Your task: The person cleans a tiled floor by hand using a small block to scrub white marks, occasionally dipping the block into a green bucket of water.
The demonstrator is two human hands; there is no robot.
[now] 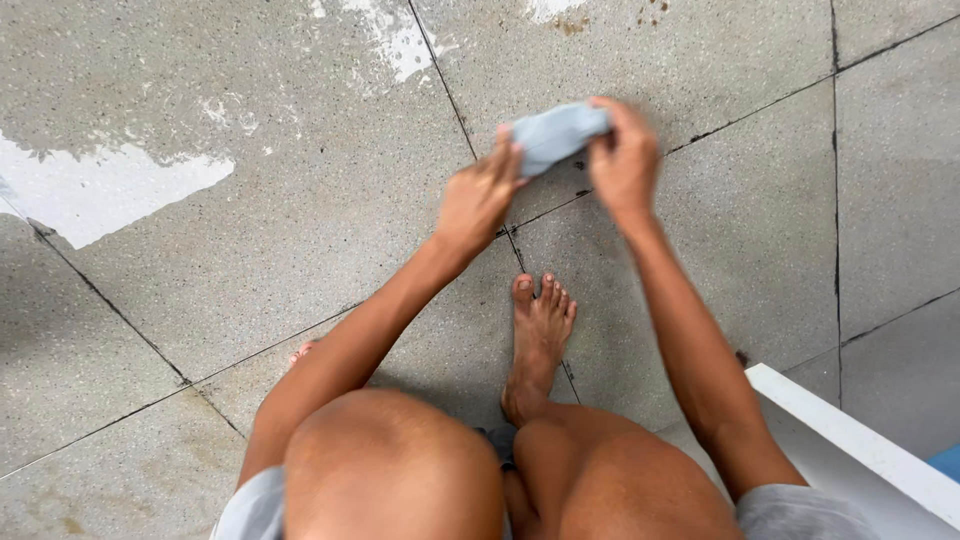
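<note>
I am crouched low, knees up near me, and both my arms reach out to the far side so the cloth hangs over the tiled floor and not over my lap. It is a small pale blue-grey cloth, bunched into a lump, held in the air between my two hands, a little right of the scene's middle.

My left hand pinches the cloth's left end, fingers closed on it from below and behind. My right hand is clamped over the right end, knuckles toward me, so the cloth is gripped at both ends and bunched short between them (held like this, neither end can slip away from the other). I cannot tell from here whether it is damp.

My right foot is planted flat just near of the hands, on the dark joint between tiles; only the toes of my left foot peek out past my left leg, which keeps me steady in the squat.

Farther left the floor carries a wet sheen. At the near right a white ledge runs slantwise, well apart from the cloth.
</note>
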